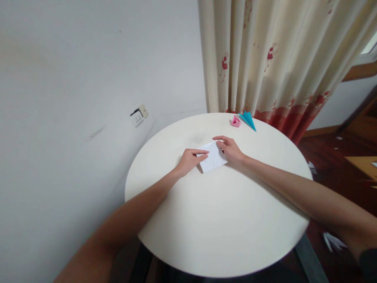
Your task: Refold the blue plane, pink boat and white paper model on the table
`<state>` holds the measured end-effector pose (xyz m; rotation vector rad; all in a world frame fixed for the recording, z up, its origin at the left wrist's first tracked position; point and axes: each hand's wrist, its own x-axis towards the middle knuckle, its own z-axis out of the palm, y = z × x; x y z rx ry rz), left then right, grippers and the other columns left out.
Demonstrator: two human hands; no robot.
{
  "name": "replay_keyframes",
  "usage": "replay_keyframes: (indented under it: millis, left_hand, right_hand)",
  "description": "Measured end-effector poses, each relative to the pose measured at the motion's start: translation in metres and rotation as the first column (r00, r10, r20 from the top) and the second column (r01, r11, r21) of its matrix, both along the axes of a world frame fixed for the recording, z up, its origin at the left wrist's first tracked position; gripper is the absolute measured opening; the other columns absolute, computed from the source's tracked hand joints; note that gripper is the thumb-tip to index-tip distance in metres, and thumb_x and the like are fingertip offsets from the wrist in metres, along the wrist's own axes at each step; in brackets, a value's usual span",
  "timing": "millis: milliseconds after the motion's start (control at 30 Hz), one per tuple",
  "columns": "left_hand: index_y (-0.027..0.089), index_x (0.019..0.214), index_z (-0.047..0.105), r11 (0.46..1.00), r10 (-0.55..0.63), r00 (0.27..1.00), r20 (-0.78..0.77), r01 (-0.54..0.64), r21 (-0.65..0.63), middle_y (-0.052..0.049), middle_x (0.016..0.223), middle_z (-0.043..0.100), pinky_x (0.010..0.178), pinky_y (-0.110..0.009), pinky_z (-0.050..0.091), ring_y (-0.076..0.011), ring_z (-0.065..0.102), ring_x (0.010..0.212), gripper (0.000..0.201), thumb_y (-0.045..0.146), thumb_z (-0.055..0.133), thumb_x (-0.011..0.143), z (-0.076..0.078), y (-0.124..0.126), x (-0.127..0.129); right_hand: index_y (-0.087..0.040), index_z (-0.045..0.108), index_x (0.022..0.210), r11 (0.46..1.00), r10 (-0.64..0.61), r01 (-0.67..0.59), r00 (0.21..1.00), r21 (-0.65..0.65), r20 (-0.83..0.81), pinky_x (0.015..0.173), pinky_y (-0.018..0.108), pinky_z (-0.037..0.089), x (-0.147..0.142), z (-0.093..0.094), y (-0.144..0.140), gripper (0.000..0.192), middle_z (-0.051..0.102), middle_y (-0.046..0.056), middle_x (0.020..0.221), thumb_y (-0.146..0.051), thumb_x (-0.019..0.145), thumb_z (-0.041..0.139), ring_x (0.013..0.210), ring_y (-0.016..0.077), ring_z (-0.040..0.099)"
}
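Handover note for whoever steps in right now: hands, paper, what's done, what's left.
Left hand: fingers pressing the left edge of the white paper.
Right hand: fingers on the paper's upper right edge.
Paper lies flat on the round table, already folded into a smaller shape; exact folds unclear.
Done: a pink folded piece and a blue folded piece sit at the far edge.
Left: the white paper is not yet a finished figure.

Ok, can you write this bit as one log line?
left hand: pressing white paper | right hand: on paper's far edge | table: pink piece, blue piece at back
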<state>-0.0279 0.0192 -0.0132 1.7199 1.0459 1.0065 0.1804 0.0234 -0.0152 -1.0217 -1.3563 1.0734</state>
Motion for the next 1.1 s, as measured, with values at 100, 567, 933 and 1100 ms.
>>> replay_keyframes:
  millis: [100, 567, 933, 1100]
  left_hand:
    - [0.017, 0.099, 0.080, 0.999, -0.029, 0.999, -0.043, 0.030, 0.036, -0.009, 0.097, 0.078, 0.068, -0.029, 0.051, -0.0210, 0.069, 0.076, 0.035, 0.040, 0.079, 0.073, 0.000, -0.001, 0.000]
    - [0.016, 0.097, 0.079, 0.994, -0.090, 0.990, -0.111, 0.097, 0.058, -0.009, 0.096, 0.077, 0.069, -0.029, 0.050, -0.0205, 0.068, 0.076, 0.034, 0.039, 0.078, 0.073, 0.003, -0.003, 0.000]
    - [0.014, 0.096, 0.079, 0.996, -0.045, 0.989, -0.143, 0.055, 0.070, -0.008, 0.091, 0.077, 0.061, -0.024, 0.046, -0.0157, 0.063, 0.068, 0.035, 0.038, 0.078, 0.071, 0.006, -0.007, 0.001]
    - [0.013, 0.095, 0.078, 0.995, 0.019, 0.990, -0.139, -0.005, 0.100, -0.006, 0.083, 0.075, 0.052, -0.023, 0.037, -0.0101, 0.051, 0.054, 0.033, 0.037, 0.076, 0.072, 0.006, -0.005, 0.002]
  right_hand:
    - [-0.017, 0.064, 0.112, 1.000, 0.020, -0.020, 1.000, -0.008, -0.015, 0.045, 0.021, 0.032, -0.001, 0.001, -0.003, 0.049, 0.055, -0.006, 0.060, -0.043, 0.071, 0.070, 0.048, 0.0099, 0.044]
    - [-0.016, 0.065, 0.108, 1.000, -0.021, 0.021, 1.000, -0.013, 0.012, 0.042, 0.020, 0.031, -0.002, 0.004, -0.006, 0.044, 0.051, -0.008, 0.054, -0.036, 0.069, 0.070, 0.044, 0.0095, 0.044]
    - [-0.016, 0.071, 0.100, 0.992, -0.122, 0.122, 0.992, 0.005, -0.026, 0.046, 0.023, 0.029, -0.001, -0.001, 0.005, 0.037, 0.054, -0.004, 0.057, -0.041, 0.075, 0.061, 0.049, 0.0105, 0.042]
    - [-0.014, 0.070, 0.078, 0.994, -0.040, 0.040, 0.999, -0.102, -0.001, 0.050, 0.025, 0.036, -0.002, 0.003, -0.001, 0.042, 0.066, 0.004, 0.068, -0.054, 0.071, 0.069, 0.057, 0.0137, 0.052]
